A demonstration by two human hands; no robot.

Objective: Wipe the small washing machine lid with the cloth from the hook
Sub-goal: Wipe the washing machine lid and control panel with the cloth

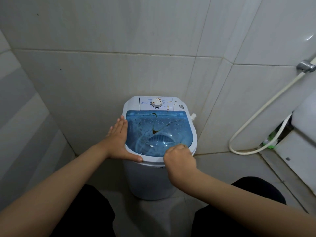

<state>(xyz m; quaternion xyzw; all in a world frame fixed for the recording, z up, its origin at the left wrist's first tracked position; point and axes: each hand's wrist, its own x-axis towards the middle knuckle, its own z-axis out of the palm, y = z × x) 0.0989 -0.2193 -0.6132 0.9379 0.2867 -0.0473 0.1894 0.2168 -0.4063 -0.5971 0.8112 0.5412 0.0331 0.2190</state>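
The small washing machine (153, 177) is seen standing on the floor in a tiled corner, its back close to the wall (102, 74). Its top is covered by the translucent blue lid (162, 129), which is shut and is marked with brown streaks and many droplets. Behind the lid, a white control panel (159, 104) with a round dial (156, 102) is also spotted brown. A pale hose (266, 106) is looped down the right-hand wall from a metal fitting (306, 65). The left hand (119, 141) is laid flat and spread against the machine's left rim, thumb along the front edge. The right hand (179, 159) is curled into a fist at the lid's front right edge, and something small and brownish is pinched in it; whether that is the cloth cannot be told.
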